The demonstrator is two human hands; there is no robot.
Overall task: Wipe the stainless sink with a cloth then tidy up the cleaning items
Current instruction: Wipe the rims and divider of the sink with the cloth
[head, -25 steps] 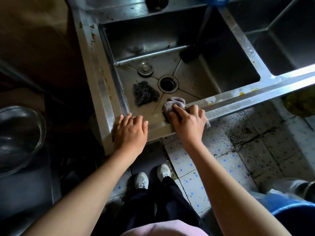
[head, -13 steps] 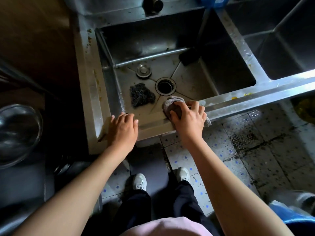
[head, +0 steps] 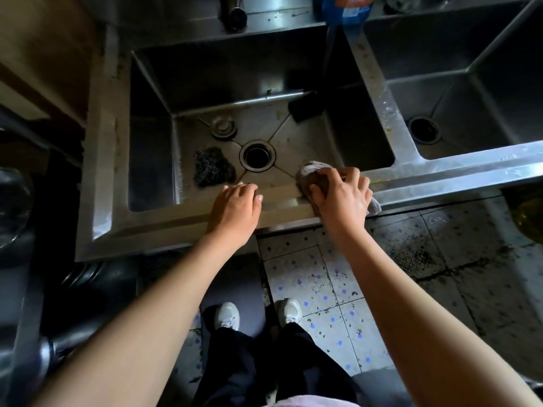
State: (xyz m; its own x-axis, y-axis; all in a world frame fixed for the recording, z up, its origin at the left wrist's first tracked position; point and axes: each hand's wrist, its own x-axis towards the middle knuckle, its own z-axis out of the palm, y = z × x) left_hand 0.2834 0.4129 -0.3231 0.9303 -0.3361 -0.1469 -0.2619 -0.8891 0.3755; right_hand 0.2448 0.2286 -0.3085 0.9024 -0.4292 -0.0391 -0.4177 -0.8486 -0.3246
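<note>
A stainless sink (head: 105, 183) with two basins fills the top of the head view. My right hand (head: 342, 196) presses a grey-brown cloth (head: 310, 174) onto the sink's front rim, right of the left basin's drain (head: 257, 156). My left hand (head: 235, 210) rests flat on the same rim, fingers over the inner edge, holding nothing. A dark steel scourer (head: 212, 170) lies on the basin floor left of the drain. A metal drain plug (head: 224, 128) and a black sponge (head: 304, 106) sit farther back in the basin.
The right basin (head: 458, 92) has its own drain (head: 423, 133). A blue bottle (head: 343, 8) stands on the back ledge beside a faucet (head: 233, 10). A glass bowl (head: 11, 207) sits at the left edge. Speckled floor tiles and my white shoes (head: 257, 314) lie below.
My right hand slid the cloth to the right along the front rim. My left hand also shifted right along the rim. The view moved, bringing the right basin into sight.
</note>
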